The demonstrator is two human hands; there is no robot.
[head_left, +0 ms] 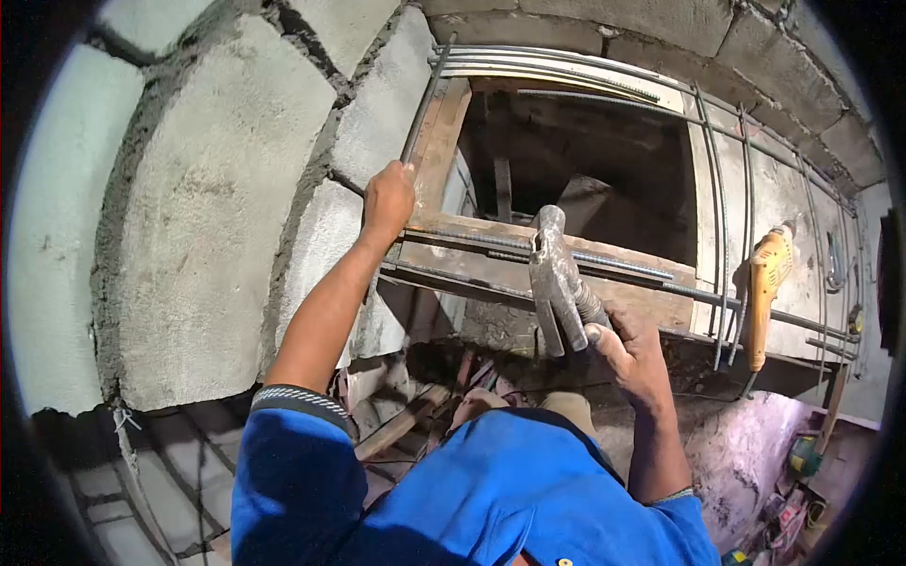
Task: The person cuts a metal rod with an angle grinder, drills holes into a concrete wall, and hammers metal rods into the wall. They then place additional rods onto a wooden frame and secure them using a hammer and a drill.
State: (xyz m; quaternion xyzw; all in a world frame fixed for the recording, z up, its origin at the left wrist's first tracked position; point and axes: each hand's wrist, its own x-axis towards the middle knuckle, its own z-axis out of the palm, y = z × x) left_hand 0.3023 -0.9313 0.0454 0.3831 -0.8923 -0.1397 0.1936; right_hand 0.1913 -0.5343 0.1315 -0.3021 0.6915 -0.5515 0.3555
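Hammer (551,274) likely head-heavy, rigid; grip by handle (589,302); right hand (636,357) has fingers closed there; left hand (389,202) has fingers wrapping steel rod (429,102), likely stiff.

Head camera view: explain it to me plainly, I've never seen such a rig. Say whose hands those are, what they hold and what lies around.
There is no machine here: these are a person's two bare hands. The one picture comes from a camera worn on the head, looking forward and down, so the blue shirt is the wearer's own. The left hand holds a metal bar; the right hand grips a claw hammer. Ahead is a dark opening with a wooden frame. Ribbed rods lie around it, and a yellow power tool lies to the right.
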